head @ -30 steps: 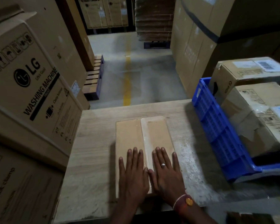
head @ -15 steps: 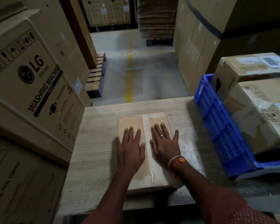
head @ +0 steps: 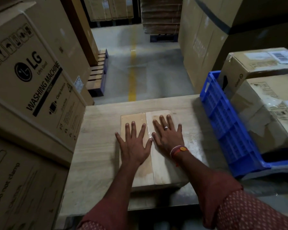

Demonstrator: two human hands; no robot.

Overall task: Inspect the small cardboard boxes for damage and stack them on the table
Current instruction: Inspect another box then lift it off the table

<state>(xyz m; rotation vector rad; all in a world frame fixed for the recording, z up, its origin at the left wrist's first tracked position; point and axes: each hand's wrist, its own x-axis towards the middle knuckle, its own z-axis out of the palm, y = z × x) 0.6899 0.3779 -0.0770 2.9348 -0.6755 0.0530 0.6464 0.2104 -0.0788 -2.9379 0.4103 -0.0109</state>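
A large carton (head: 32,77) marked LG was seen at the left of the counter (head: 96,146). A blue crate (head: 226,127) with cartons was placed at the right edge. A flat box (head: 161,171) was laid in the middle of the counter. The left hand (head: 133,145) and right hand (head: 168,136) were pressed flat on its top, fingers spread, side by side.

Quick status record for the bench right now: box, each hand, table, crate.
box: flat cardboard box lies on the table, clear tape along its top seam
left hand: left hand flat on the box, fingers spread
right hand: right hand flat on the box, ring on one finger
table: wooden table
crate: blue crate at the table's right, holding larger taped boxes
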